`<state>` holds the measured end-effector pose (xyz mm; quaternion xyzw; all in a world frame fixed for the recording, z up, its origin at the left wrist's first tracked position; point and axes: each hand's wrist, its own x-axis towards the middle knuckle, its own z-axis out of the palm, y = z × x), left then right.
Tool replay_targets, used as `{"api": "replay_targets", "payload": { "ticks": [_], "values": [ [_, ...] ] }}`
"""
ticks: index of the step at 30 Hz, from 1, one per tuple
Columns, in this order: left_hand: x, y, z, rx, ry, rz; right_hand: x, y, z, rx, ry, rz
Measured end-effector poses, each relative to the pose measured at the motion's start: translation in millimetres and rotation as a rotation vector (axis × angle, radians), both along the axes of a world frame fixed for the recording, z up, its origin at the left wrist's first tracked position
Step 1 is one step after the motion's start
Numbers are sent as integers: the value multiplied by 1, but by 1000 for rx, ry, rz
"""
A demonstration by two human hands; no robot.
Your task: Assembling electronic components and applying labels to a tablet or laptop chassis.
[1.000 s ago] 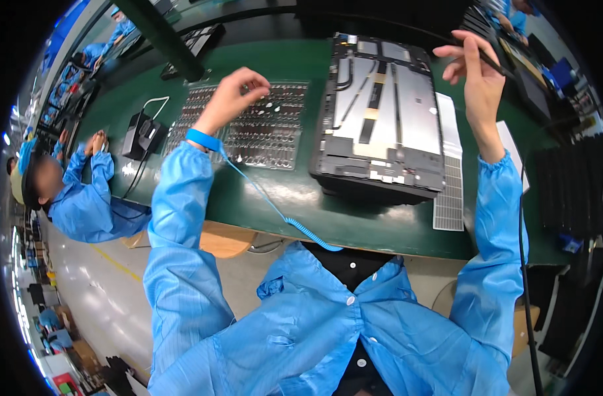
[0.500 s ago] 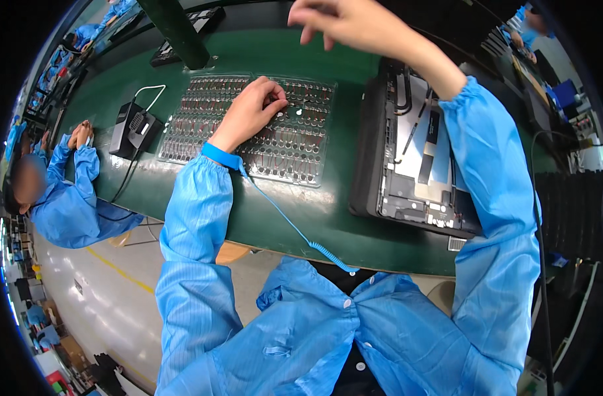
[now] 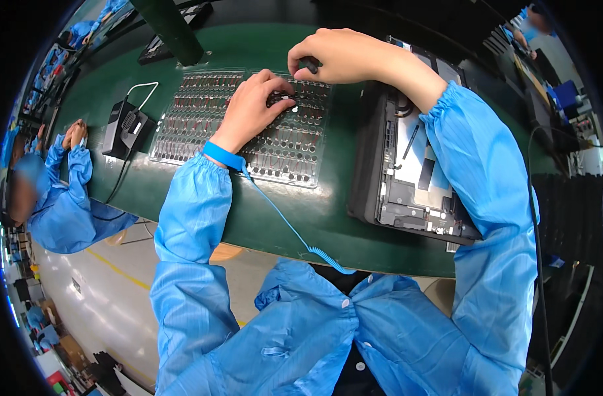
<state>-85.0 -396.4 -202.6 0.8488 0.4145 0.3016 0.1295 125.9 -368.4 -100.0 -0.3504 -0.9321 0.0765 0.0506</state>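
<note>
- The person's left grip (image 3: pixel 254 105) rested over a clear tray (image 3: pixel 312 184), fingers curled and thumb almost closed toward them; whether it pinched anything could not be told.
- The right grip (image 3: pixel 314 58), just beyond and to the right of the left grip, was curled around a dark object (image 3: pixel 310 64), mostly hidden by the fingers.
- Rows of small round parts (image 3: pixel 300 165) filled the tray beneath and around the left grip; tiny white spots (image 3: pixel 295 109) showed beside its fingertips.
- An opened dark device (image 3: pixel 402 193) lay on the green worktop (image 3: pixel 341 231), right of both grips and partly under the right forearm.
- As for progress, the device was already uncovered, its inside exposed; the tray looked largely stocked, suggesting much handling remained. The sleeve hid the rest of the device's inside.
</note>
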Motion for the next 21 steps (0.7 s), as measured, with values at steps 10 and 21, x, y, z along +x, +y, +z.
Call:
{"api": "replay_targets", "payload": {
  "ticks": [10, 21],
  "values": [
    [6, -3, -1, 65, -16, 23, -2, -5, 4, -30, -74, -39],
    [1, -1, 11, -5, -371, 36, -5, -4, 6, -98, -169, -42]
  ]
}}
